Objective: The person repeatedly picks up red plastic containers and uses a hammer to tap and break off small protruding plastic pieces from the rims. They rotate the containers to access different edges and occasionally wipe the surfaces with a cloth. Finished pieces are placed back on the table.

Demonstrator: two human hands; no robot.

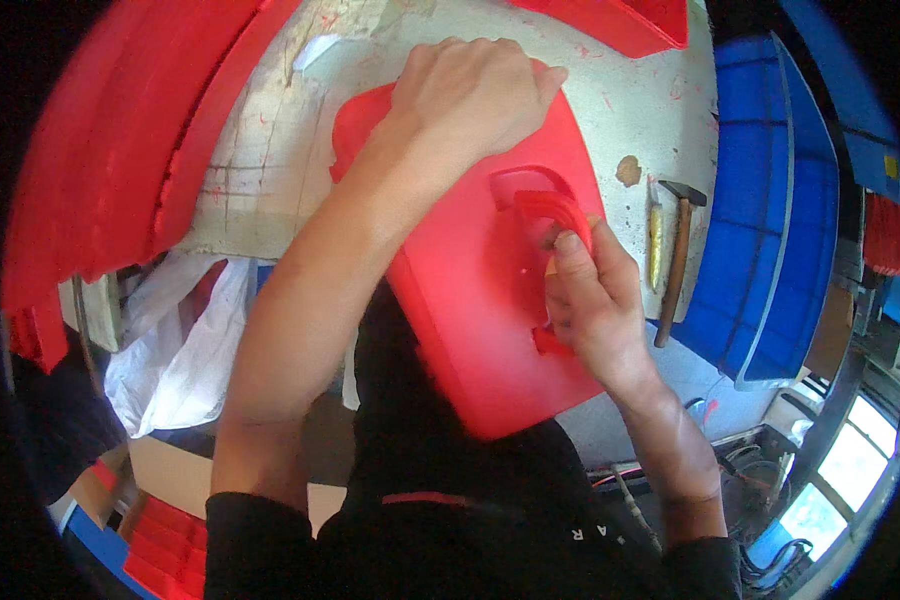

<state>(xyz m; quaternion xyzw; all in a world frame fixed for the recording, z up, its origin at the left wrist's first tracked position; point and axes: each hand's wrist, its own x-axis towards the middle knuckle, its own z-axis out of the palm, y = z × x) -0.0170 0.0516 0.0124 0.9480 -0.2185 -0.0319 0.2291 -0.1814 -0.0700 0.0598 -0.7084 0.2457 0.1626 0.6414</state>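
A scuffed, pale worktop [270, 160] marked with red scribbles carried the work, seen from directly above the person's dark-clad chest. Nearest, a flat red plastic panel [470, 310] lay tilted across the worktop's front edge, its lower corner hanging over toward the person's body. The right hand [590, 300] came in from the lower right with the forearm angled upward, and its fingers [568, 262] were curled together, clamped on a curved red handle piece [555, 205] seated in the panel's recess, thumb pressing at the arch. The left hand [470, 90] reached over from the lower left, the forearm crossing the panel, and its fingers were bent together over the panel's far edge, gripping it and holding it down; the fingertips themselves were hidden behind that edge. Just right of the panel, a hammer [678, 255] with a wooden shaft lay on the worktop beside a thin yellowish tool [655, 245]. Further right stood a blue plastic crate [760, 220]. To the left, stacked red panels [120, 150] leaned along the worktop's side, with a white plastic bag [180, 350] below them. Another red piece [630, 25] lay at the far edge.
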